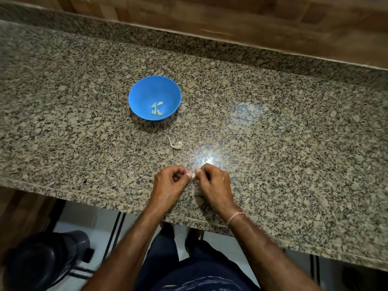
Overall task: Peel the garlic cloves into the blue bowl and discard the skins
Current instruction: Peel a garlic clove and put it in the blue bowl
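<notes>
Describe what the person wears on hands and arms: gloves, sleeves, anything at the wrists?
No gloves, no sleeves in view: the left hand and right hand are bare, forearms too. A thin pale pink thread band circles the right wrist. No watch.

home kitchen, granite counter, wood panelling

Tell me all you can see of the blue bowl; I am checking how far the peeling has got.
The blue bowl is round, plain and smooth, plastic by its look. It stands upright on the speckled granite counter. A few pale peeled cloves lie together on its bottom; no skins show inside. Nothing else touches it: the left hand and right hand pinch a garlic clove nearer the person, apart from it.
</notes>
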`<state>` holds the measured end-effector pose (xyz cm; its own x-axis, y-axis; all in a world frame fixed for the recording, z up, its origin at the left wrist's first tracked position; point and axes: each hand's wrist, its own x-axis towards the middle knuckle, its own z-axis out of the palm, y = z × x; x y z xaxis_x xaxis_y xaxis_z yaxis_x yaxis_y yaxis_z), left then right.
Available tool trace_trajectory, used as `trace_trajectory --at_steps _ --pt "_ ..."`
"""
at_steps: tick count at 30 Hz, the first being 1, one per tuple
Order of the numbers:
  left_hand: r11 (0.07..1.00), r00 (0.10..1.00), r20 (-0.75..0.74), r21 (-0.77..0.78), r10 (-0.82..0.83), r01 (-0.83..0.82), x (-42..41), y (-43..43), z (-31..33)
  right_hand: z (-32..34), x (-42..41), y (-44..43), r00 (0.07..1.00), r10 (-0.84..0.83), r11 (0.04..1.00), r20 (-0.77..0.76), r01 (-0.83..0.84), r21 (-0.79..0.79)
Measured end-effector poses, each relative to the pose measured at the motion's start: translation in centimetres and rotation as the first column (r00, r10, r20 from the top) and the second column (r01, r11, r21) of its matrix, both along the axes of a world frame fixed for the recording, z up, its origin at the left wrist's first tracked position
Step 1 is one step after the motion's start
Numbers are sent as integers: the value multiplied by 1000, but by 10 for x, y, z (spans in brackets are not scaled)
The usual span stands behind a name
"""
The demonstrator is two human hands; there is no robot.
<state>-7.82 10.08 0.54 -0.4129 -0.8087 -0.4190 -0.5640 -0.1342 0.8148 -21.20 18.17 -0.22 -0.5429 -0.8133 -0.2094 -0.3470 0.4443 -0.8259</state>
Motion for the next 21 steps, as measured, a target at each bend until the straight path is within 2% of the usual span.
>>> trace_trajectory --at_steps 1,3,4,7,9,11,13,15,16,17,18,19,20,21 --pt "994 998 -48 111 31 -25 2 -1 -3 -1 0 0 998 24 999 -65 -26 -33" --pt "908 977 -163 415 139 -60 5 -5 -5 -4 1 1 979 63 995 -192 -77 -68" --pt "875 969 -181 480 169 -63 7 -5 -7 -7 1 1 972 78 993 -222 -96 -72" --pt "928 985 -109 363 133 -85 9 -5 -9 -12 1 3 977 80 991 -197 -99 -88" --pt "910 979 -115 400 166 -107 6 -6 -8 -12 0 1 981 65 992 -183 -84 -93" --pt "833 965 -138 541 223 -115 5 -9 -7 -11 -1 -1 983 67 992 -173 -84 -96" --pt "712 942 -140 691 304 -127 4 -12 -5 -8 -2 -3 987 80 989 -137 -96 -110" --pt "644 916 -151 752 371 -137 6 -12 -4 -6 -4 -2 996 75 990 -38 -79 -117" --pt "680 916 -166 719 365 -141 6 -11 -4 -5 -3 -1 997 69 992 19 -67 -108" --pt "774 936 -170 617 309 -144 7 -9 -5 -4 -1 0 996 63 994 69 -57 -90" --pt "887 968 -137 442 212 -132 7 -7 -5 -3 0 0 993 53 996 106 -46 -70" --pt "959 988 -88 265 126 -99 7 -6 -6 -4 0 0 991 38 998 129 -32 -48" --pt "982 994 -72 177 86 -72 7 -6 -8 -4 1 1 990 24 999 139 -20 -32" --pt "982 993 -88 178 77 -60 6 -6 -8 -5 0 1 991 17 1000 133 -13 -26"
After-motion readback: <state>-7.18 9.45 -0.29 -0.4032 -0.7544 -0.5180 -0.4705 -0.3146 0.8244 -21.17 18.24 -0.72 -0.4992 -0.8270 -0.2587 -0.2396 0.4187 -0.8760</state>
